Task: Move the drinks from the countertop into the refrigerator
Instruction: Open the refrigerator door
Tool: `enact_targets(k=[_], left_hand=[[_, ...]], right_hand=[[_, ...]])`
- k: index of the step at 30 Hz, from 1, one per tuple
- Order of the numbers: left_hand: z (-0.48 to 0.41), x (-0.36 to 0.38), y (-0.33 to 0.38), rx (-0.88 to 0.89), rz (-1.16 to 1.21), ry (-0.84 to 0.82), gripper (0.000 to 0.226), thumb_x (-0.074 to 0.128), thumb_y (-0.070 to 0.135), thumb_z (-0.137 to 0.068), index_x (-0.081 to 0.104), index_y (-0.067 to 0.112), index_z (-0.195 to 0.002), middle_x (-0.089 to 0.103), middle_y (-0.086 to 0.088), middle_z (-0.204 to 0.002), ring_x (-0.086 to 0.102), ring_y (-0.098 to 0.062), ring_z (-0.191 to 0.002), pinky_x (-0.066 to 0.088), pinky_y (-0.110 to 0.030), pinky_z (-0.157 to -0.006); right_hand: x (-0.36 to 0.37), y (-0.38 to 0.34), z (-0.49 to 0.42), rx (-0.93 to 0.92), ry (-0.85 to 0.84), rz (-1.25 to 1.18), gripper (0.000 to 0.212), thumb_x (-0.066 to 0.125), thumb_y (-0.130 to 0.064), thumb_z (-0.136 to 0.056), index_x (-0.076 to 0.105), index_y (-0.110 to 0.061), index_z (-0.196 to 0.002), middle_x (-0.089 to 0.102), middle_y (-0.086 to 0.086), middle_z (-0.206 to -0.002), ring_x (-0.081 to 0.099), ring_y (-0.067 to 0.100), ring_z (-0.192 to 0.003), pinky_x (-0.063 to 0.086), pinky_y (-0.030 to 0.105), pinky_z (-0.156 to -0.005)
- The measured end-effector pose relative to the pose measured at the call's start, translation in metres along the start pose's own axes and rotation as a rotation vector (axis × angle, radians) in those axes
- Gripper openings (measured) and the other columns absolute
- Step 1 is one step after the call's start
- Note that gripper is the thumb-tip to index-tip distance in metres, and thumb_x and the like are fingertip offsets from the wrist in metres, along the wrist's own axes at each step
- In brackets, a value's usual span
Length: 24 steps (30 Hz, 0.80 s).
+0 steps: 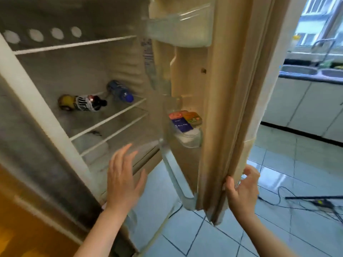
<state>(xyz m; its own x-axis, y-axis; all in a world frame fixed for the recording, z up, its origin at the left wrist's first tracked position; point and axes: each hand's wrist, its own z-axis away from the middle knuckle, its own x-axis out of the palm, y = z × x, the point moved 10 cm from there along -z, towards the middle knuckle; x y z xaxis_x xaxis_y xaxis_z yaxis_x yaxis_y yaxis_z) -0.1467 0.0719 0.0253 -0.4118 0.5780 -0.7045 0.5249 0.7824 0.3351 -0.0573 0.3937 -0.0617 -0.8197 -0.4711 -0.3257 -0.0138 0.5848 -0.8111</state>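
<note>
Refrigerator (78, 71), left and centre of frame, standing open; pale interior, blurred by motion.
Door (219, 89), centre, swung out toward the right, inner side facing the camera.
Left hand (122, 175), lower centre: fingers straight and spread, palm toward the lower compartment, holding nothing.
Right hand (241, 190), lower right: fingers and thumb curled round the lower outer edge of the door, gripping it. The hands are well apart, with the door's lower corner between them.
Drinks: two bottles lying on their sides on the middle shelf (109, 117), left of centre.
Dark-capped bottle (83, 102): yellow base, black-and-white label, cap pointing right.
Blue-capped bottle (120, 92): to the right of the first and further back, cap toward the lower right. Whether the two touch cannot be told.
Lower door bin (194, 143), centre: holds small packets (185, 121), one blue, one orange and green, lettering unreadable.
Upper door bin (178, 34), top centre: clear plastic, contents not discernible.
Countertop (306, 76), upper right: dark-edged, with a metal sink (298, 70) and tap (323, 43) below a window (315, 15). Small green items near the tap are too blurred to name.
Floor (185, 238), bottom right: pale blue tiles, dark cables (289, 199) lying toward the right edge.
</note>
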Motion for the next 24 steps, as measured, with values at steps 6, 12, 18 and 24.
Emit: enact_targets(k=[6, 12, 18, 24], left_hand=[[-0.055, 0.065, 0.066, 0.109, 0.111, -0.092, 0.057, 0.05, 0.032, -0.086, 0.042, 0.005, -0.136, 0.041, -0.011, -0.143, 0.032, -0.026, -0.132, 0.028, -0.037, -0.11], [-0.12, 0.127, 0.104, 0.136, 0.149, -0.118, 0.08, 0.063, 0.032, -0.083, 0.021, 0.013, -0.149, 0.017, -0.003, -0.157, 0.014, -0.021, -0.142, 0.013, -0.03, -0.113], [-0.191, 0.166, 0.122, 0.126, 0.037, -0.028, 0.088, 0.071, 0.028, -0.079, 0.02, 0.01, -0.149, 0.006, -0.01, -0.159, 0.01, -0.032, -0.142, 0.015, -0.046, -0.113], [-0.248, 0.186, 0.132, 0.126, -0.086, 0.163, 0.075, 0.044, 0.045, -0.081, 0.031, 0.003, -0.142, 0.023, -0.029, -0.149, 0.019, -0.049, -0.136, 0.018, -0.058, -0.11]], right_hand=[[-0.041, 0.071, -0.055, 0.264, 0.119, -0.098, 0.029, 0.037, -0.053, -0.079, 0.042, -0.036, -0.102, 0.053, -0.009, -0.102, 0.057, 0.014, -0.092, 0.039, 0.029, -0.072], [-0.058, 0.117, -0.133, 0.311, 0.132, -0.09, 0.031, 0.031, -0.05, -0.087, 0.05, -0.026, -0.092, 0.053, -0.003, -0.096, 0.048, 0.013, -0.088, 0.04, 0.032, -0.072], [-0.049, 0.151, -0.218, 0.321, 0.051, -0.106, 0.034, 0.025, -0.041, -0.091, 0.033, -0.021, -0.065, 0.038, -0.002, -0.067, 0.036, 0.019, -0.069, 0.03, 0.035, -0.062], [-0.051, 0.166, -0.288, 0.338, 0.143, -0.154, 0.018, 0.04, -0.025, -0.097, 0.054, -0.014, -0.096, 0.052, 0.002, -0.094, 0.05, 0.016, -0.085, 0.042, 0.035, -0.075]])
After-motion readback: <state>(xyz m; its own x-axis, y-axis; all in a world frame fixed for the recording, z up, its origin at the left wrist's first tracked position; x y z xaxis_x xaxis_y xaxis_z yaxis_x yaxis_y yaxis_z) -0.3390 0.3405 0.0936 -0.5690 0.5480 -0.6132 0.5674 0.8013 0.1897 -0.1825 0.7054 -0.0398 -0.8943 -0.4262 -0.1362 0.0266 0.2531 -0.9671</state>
